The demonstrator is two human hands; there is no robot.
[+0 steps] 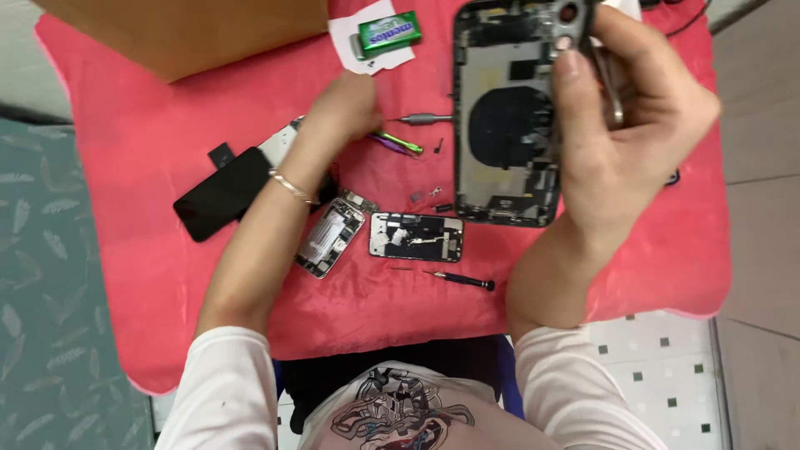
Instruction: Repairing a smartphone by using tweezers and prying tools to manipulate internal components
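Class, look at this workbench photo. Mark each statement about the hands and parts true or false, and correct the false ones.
1. The right hand holds an opened phone housing. True.
2. The left hand rests on the screwdriver. False: it is at the tweezers; the screwdriver lies apart, nearer the person.
3. The cloth is blue. False: it is red.
4. A black screen lies on the cloth left of the left forearm. True.
5. The green box lies beside the screwdriver. False: it lies at the far edge, on white paper.
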